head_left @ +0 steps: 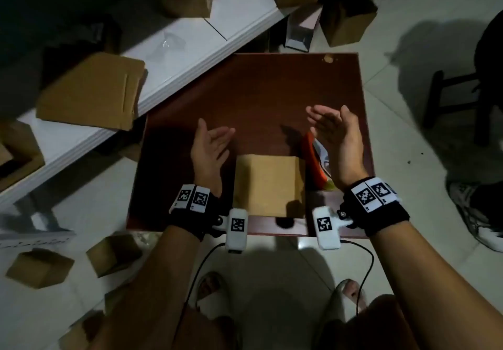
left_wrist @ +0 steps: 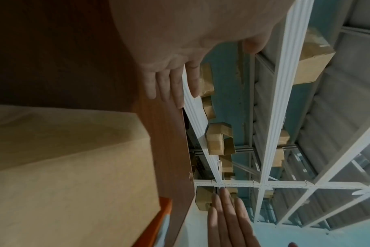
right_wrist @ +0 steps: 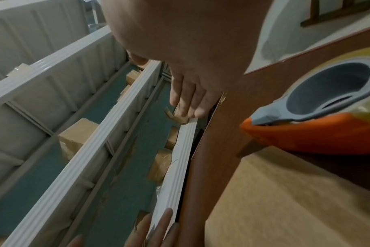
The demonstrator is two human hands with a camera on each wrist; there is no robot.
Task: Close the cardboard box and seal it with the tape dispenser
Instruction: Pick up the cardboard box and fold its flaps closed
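Note:
A small cardboard box (head_left: 268, 185) stands near the front edge of the dark wooden table (head_left: 258, 91), its top flat and shut. An orange tape dispenser (head_left: 315, 159) with a grey hub lies right beside the box, on its right. My left hand (head_left: 215, 134) hovers left of the box and my right hand (head_left: 326, 118) above the dispenser. Both have straight fingers, palms facing each other, and hold nothing. The left wrist view shows the box (left_wrist: 74, 167) below my left fingers (left_wrist: 171, 86). The right wrist view shows the dispenser (right_wrist: 319, 117) beside the box (right_wrist: 285, 200).
A white shelf rack (head_left: 174, 58) with several cardboard boxes runs along the table's left side. More boxes (head_left: 40, 268) lie on the tiled floor at the left. A dark stool (head_left: 451, 99) and another person's shoe (head_left: 473, 213) are at the right.

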